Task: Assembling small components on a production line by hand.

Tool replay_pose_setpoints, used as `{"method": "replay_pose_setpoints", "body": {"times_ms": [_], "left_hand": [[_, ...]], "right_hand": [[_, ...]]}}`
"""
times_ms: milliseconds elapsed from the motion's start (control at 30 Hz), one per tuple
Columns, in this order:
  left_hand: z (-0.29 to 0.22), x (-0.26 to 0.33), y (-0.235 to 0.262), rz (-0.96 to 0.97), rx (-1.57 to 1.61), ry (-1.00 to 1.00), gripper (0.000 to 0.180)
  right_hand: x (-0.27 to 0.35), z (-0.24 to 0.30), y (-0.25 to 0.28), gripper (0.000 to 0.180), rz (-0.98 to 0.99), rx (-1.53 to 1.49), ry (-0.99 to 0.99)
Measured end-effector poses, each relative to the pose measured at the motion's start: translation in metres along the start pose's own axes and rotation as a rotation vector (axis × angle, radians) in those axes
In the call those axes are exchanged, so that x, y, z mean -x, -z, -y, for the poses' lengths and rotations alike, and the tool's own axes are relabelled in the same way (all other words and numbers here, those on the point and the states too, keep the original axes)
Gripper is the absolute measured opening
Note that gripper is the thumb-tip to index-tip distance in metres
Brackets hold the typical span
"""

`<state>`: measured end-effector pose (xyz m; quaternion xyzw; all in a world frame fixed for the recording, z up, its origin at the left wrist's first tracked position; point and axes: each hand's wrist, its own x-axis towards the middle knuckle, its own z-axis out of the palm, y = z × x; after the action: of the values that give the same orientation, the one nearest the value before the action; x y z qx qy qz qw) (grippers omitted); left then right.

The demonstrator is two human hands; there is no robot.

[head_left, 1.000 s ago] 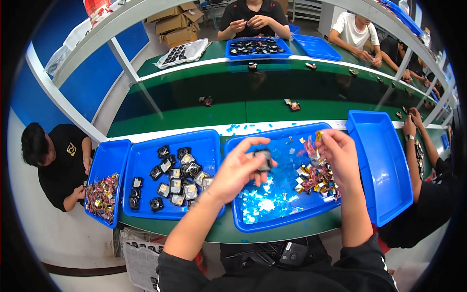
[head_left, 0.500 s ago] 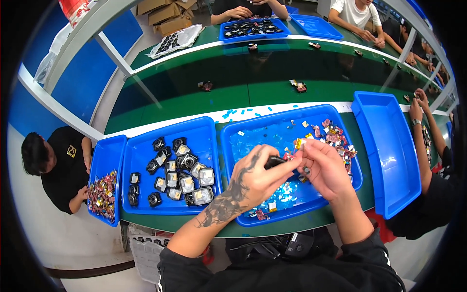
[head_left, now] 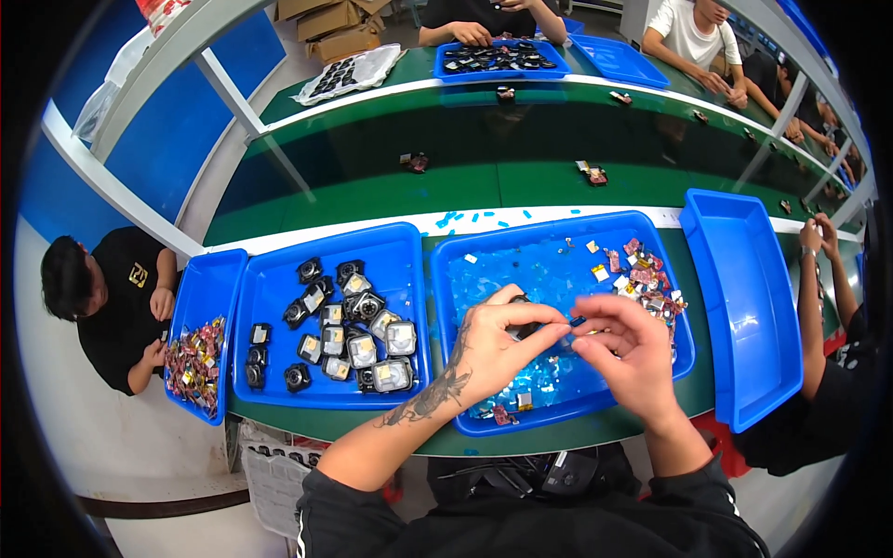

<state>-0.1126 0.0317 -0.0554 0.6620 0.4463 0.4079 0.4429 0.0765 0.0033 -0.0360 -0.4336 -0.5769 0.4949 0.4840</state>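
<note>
Clock centred on your two hands, twelve pointing away from you.

Your left hand pinches a dark, rounded plastic casing, mostly hidden by your fingers. Your right hand is half curled, thumb and forefinger about a small dark-blue piece near the left fingertips; you may be gripping it or only touching it, cannot tell which. The casing is at centre, above a wide blue plastic tray.

In that tray: translucent light-blue film chips, thickest at six; a heap of red circuit boards with silver and yellow cells at one to three; a loose red board near seven.

At nine, a second blue tray bears black, watch-like cases, several showing pale square faces. Beyond it, also toward nine, a narrow blue tray with a mixed heap of red boards. At two to three, a deep blue rectangular tray. At twelve, a glossy green surface carries red-and-white board assemblies, spaced well apart.
</note>
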Motion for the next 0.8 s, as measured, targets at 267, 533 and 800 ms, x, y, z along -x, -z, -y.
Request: {"method": "replay_pose_setpoints", "body": {"times_ms": [267,533,800], "left_hand": [[-0.007,0.001,0.007,0.063,-0.176,-0.196,0.023],[-0.010,0.003,0.003,0.071,-0.136,-0.016,0.019],[-0.001,0.005,-0.005,-0.018,-0.109,-0.050,0.017]], "right_hand": [[-0.007,0.001,0.002,0.008,-0.033,0.057,0.010],[-0.010,-0.009,-0.003,0.009,-0.045,-0.027,0.007],[-0.012,-0.011,-0.009,0.007,-0.063,0.076,0.088]]}}
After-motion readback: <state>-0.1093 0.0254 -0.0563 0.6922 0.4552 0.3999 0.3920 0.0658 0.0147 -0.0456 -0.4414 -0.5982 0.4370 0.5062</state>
